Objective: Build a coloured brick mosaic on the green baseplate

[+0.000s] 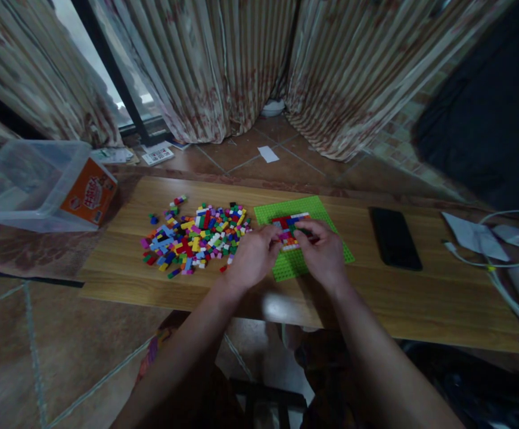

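Left of a wooden table (442,304), a clear plastic box (58,185). On the table, loose coloured bricks (196,237); a left hand (254,253), fingers narrowed at a brick patch (289,231) on a green baseplate (288,269); a right hand (324,250), fingertips close together at the patch's right side; a black phone (394,238). Whether either hand grips a brick, I cannot tell.

Gap between baseplate (288,269) and phone (394,238), dim but seemingly passable, bricks (195,243) crowding left

Both forearms (199,333) reach forward, fingers (313,228) curled near each other.
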A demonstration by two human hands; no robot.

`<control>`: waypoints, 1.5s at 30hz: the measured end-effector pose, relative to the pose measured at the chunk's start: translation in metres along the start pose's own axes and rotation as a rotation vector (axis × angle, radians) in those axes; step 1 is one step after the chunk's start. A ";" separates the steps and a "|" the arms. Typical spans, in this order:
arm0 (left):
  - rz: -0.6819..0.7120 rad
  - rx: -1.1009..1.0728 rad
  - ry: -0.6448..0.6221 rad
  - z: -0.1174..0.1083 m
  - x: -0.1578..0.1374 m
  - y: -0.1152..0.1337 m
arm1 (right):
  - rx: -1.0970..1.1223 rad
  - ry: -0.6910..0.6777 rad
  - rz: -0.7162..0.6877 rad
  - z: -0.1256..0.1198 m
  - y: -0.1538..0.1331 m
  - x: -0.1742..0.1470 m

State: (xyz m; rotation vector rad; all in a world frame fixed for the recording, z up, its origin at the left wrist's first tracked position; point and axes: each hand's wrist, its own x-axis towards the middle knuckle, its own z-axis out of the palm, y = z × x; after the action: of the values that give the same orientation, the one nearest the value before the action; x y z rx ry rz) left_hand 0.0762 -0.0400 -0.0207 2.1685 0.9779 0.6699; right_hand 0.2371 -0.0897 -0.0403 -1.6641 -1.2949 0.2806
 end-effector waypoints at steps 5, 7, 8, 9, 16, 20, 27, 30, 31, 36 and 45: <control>-0.013 -0.046 -0.011 0.013 0.006 -0.003 | 0.005 -0.013 0.008 0.000 0.004 -0.001; -0.012 -0.072 -0.011 0.016 0.007 -0.005 | 0.007 -0.017 0.010 0.000 0.005 -0.001; -0.011 -0.086 -0.013 0.018 0.008 -0.006 | 0.007 -0.020 0.008 0.000 0.004 -0.001; -0.013 -0.099 -0.016 0.019 0.009 -0.006 | 0.006 -0.020 0.007 0.000 0.004 -0.001; -0.003 -0.106 -0.008 0.022 0.009 -0.007 | 0.001 -0.041 0.014 -0.003 0.000 -0.001; 0.017 -0.084 -0.014 0.020 0.007 -0.005 | 0.001 -0.047 0.000 -0.004 0.001 -0.001; 0.018 -0.018 0.017 0.011 0.004 -0.002 | -0.004 -0.059 -0.004 -0.004 0.000 -0.001; 0.033 0.062 0.008 0.011 0.004 -0.002 | -0.008 -0.059 -0.011 -0.004 0.001 -0.001; 0.047 0.093 0.004 0.011 0.004 -0.002 | -0.008 -0.059 -0.014 -0.004 0.001 -0.001; 0.115 0.225 -0.044 0.012 0.004 -0.002 | -0.006 -0.059 -0.038 -0.004 0.001 -0.001; 0.129 0.271 -0.082 0.010 0.003 -0.002 | -0.009 -0.070 -0.024 -0.005 0.000 -0.001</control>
State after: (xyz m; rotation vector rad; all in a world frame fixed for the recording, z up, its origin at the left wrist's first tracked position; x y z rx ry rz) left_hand 0.0837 -0.0403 -0.0277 2.4927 0.9361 0.5276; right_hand 0.2401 -0.0929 -0.0386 -1.6583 -1.3690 0.3212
